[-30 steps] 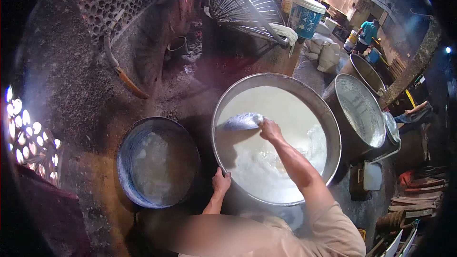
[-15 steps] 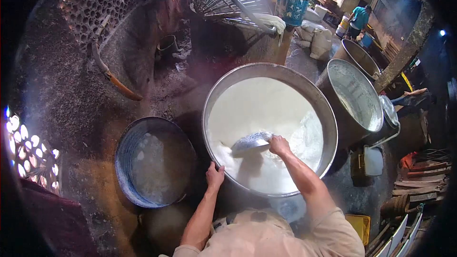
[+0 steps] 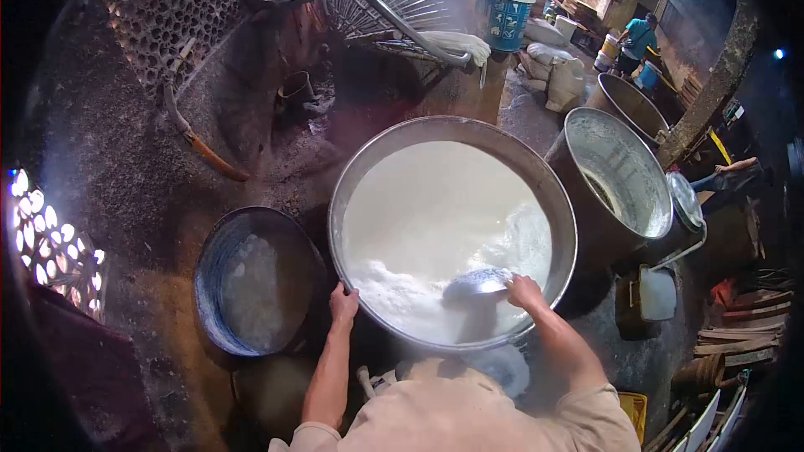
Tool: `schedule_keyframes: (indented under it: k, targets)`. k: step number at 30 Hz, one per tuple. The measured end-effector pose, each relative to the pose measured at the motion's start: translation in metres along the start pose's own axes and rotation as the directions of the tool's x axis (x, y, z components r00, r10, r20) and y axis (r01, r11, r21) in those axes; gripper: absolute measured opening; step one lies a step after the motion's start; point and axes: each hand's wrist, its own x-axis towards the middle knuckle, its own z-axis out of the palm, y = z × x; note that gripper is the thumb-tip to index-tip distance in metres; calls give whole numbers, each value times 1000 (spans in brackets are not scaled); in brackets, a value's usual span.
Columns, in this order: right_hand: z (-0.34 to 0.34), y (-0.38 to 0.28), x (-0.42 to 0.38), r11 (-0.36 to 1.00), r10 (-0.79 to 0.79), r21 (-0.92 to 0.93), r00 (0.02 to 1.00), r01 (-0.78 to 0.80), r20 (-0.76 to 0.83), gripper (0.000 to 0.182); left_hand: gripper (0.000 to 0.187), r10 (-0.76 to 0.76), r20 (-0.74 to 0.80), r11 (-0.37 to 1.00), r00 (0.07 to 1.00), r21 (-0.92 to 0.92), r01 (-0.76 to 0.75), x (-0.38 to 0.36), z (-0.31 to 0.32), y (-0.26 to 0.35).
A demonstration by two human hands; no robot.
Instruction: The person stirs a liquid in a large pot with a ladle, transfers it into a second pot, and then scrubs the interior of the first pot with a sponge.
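A wide metal vat (image 3: 563, 201) of white liquid (image 3: 427, 201) stands in front of me, with foam along its near side. My right hand (image 3: 524, 291) is closed on a metal scoop (image 3: 479, 282), which rests at the liquid's surface near the vat's near right side. At the near left, my left hand (image 3: 343, 303) grips the vat's rim with its fingers wrapped over the edge. Left of the vat sits a blue-rimmed round tub (image 3: 209, 285) with cloudy contents.
Two large metal vats (image 3: 620, 167) (image 3: 632, 105) stand at the right. Behind are a wire basket (image 3: 385, 0), a blue bucket (image 3: 503, 21) and sacks (image 3: 565, 84). A person (image 3: 638, 40) stands far back; another person's arm (image 3: 737, 165) shows at right. Wood (image 3: 745, 331) lies lower right.
My right hand has moved the scoop rightward and toward the near side of the vat. My left hand still holds the rim. The view has shifted slightly, and foam has spread along the near side.
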Motion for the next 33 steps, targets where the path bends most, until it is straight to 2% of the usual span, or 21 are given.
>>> schedule_keyframes:
  k: [1,3,4,6,7,8,9,11,13,16,17,19,21,23,26,29,30,31,33]
  targets:
    - [-9,11,-7,1000,-6,0,1000,6,0,32,33,-1,-6,1000,1000,0,1,1,1,-4]
    - [-30,33,-20,978,-167,-113,984,173,59,33,30,-18,-9,1000,1000,19,18,1,4,-9]
    - [-38,46,-21,977,-175,-113,983,181,59,33,36,-61,8,997,998,-36,61,-4,3,-6]
    - [-53,67,-25,1000,12,10,996,-13,87,34,41,-52,-57,998,997,-43,50,-4,11,-20]
    - [-74,68,-34,1000,1,17,994,-3,112,35,46,-41,-112,998,993,-49,36,-1,18,-35]
    - [-93,71,-43,1000,-1,2,995,1,97,35,50,-19,-82,995,996,-104,11,5,24,-52]
    - [-108,75,-48,1000,-4,-14,997,5,81,36,50,-23,-89,994,996,-104,14,-2,24,-46]
    - [-123,94,-44,998,-21,-52,1000,21,11,36,46,-54,-22,967,998,-252,47,-21,20,-28]
    - [-159,97,-47,994,-59,96,998,59,-5,29,46,-66,-26,957,998,-286,56,-29,21,-20]
    - [-193,97,-40,965,43,261,997,-24,-68,27,47,-47,-36,953,998,-301,34,-29,26,-24]
    - [-181,106,-23,966,39,259,997,-20,-69,27,47,-19,-44,959,999,-282,6,-28,28,-27]
    - [-144,118,21,928,149,373,940,-25,-308,29,44,-51,-77,967,996,-253,30,-36,27,-13]
    - [-122,105,52,953,244,258,903,-157,-353,32,41,-80,-109,974,991,-220,54,-39,24,-6]
    - [-110,97,67,959,224,244,907,-141,-356,35,42,-93,-112,991,989,-102,81,-37,20,-6]
    - [-69,101,91,970,158,231,917,-75,-367,33,37,-64,-100,976,993,-216,41,-47,15,12]
    - [-37,91,85,964,129,263,917,-27,-376,29,34,-27,-106,983,994,-183,7,-17,31,-38]
    - [-12,101,97,958,70,282,916,48,-394,26,34,-21,-105,983,994,-184,2,-17,30,-37]
    - [2,99,96,959,72,280,917,45,-392,26,34,-24,-101,983,995,-185,5,-16,28,-36]
    - [21,88,86,944,20,312,920,112,-392,24,36,-50,-13,975,999,-219,46,-14,25,-35]
